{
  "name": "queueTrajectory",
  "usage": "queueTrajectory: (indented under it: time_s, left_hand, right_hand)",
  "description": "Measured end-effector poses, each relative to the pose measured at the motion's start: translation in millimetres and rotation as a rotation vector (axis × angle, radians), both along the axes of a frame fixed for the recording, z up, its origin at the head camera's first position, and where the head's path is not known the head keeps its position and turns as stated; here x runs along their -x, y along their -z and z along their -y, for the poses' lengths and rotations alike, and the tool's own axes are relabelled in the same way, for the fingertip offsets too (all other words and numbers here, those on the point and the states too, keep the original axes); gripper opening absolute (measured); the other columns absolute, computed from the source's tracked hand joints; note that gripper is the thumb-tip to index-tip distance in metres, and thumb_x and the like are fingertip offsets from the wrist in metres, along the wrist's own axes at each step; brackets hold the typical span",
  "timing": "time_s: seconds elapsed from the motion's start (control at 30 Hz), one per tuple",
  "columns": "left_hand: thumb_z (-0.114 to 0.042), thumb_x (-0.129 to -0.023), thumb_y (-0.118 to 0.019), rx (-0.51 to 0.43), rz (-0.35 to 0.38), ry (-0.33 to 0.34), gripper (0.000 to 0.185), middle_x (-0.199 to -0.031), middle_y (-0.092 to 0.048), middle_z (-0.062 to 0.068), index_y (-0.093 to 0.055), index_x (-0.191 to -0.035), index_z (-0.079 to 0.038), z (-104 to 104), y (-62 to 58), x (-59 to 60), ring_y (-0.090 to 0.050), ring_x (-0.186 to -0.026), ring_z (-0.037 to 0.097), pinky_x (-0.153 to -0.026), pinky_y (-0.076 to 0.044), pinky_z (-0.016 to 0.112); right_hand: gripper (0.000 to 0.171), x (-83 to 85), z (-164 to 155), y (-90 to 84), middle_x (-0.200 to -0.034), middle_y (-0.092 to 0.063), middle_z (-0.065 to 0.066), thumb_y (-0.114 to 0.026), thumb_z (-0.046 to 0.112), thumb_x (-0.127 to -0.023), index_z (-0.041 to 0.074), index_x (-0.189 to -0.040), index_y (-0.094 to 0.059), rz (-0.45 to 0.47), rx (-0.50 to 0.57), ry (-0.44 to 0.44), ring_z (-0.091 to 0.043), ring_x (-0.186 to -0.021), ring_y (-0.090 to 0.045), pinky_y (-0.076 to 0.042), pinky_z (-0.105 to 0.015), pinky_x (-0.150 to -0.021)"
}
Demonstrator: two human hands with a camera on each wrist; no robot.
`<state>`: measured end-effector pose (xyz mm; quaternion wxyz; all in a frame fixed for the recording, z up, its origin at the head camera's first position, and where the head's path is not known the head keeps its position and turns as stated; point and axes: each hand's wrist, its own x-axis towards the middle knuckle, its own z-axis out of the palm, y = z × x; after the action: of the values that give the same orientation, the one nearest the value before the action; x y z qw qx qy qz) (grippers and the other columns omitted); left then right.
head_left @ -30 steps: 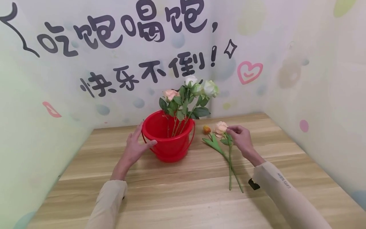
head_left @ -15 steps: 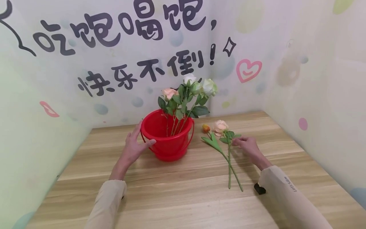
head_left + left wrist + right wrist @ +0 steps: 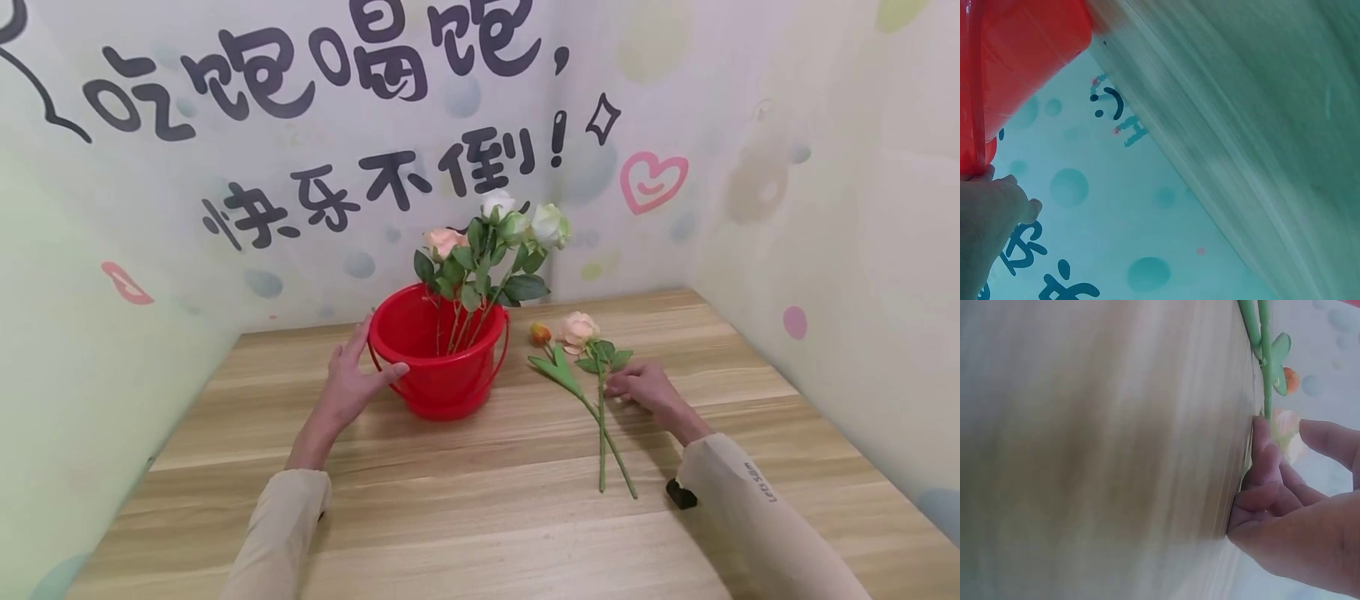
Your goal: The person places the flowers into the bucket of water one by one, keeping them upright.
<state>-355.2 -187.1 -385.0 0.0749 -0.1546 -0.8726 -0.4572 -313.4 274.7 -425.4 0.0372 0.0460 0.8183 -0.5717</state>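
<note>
While the long-stemmed peach artificial rose (image 3: 581,332) lies on the wooden table (image 3: 480,517) toward its far right corner, the right hand (image 3: 647,387) curls its fingertips onto the stem; picking-up looks underway, needing a firm pinch, while the left hand (image 3: 348,392), fingers straight, steadies the red plastic bucket (image 3: 438,367)
</note>
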Motion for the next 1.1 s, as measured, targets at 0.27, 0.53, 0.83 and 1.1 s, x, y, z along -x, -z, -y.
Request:
queueTrajectory:
  time_s: [0.27, 0.53, 0.83, 1.1]
  left_hand:
    - [-0.053, -0.087, -0.077, 0.005, -0.036, 0.019, 0.103, -0.170, -0.023, 0.007, -0.018, -0.167, -0.027, 1, 0.8, 1.9, -0.015, -0.155, 0.036, -0.123, 0.000, 0.060]
    - [-0.055, -0.087, -0.077, 0.000, -0.022, 0.019, 0.104, -0.170, -0.022, 0.007, -0.017, -0.168, -0.029, 1, 0.3, 2.0, -0.014, -0.155, 0.036, -0.123, 0.001, 0.061]
    - [-0.055, -0.087, -0.077, 0.003, -0.023, 0.018, 0.103, -0.170, -0.023, 0.007, -0.018, -0.167, -0.028, 1, 1.1, 0.6, -0.015, -0.155, 0.035, -0.123, 0.001, 0.060]
    - [-0.054, -0.087, -0.077, -0.003, -0.024, 0.019, 0.102, -0.170, -0.024, 0.006, -0.019, -0.167, -0.029, 1, 1.0, 0.6, -0.015, -0.155, 0.035, -0.123, 0.001, 0.061]
  right_hand:
    - [0.029, 3.2, 6, -1.2, -0.093, -0.077, -0.015, -0.064, 0.005, -0.097, -0.018, -0.114, -0.067, 0.024, -0.087, -0.003, -0.008, -0.075, -0.066, -0.052, -0.023, -0.065]
    - [0.020, 6.3, 12, -2.1, -0.079, -0.074, -0.001, -0.070, 0.008, -0.093, -0.009, -0.102, -0.072, 0.046, -0.167, 0.036, -0.012, -0.079, -0.061, -0.043, -0.028, -0.070]
    - [0.014, 8.9, 16, 1.9, -0.079, -0.072, -0.004, -0.069, 0.005, -0.093, -0.008, -0.093, -0.073, 0.025, -0.205, 0.033, -0.015, -0.079, -0.058, -0.041, -0.028, -0.068]
    - [0.012, 10.6, 15, 3.8, -0.080, -0.071, -0.005, -0.068, 0.001, -0.092, -0.010, -0.092, -0.073, 0.012, -0.208, 0.027, -0.016, -0.080, -0.058, -0.042, -0.027, -0.069]
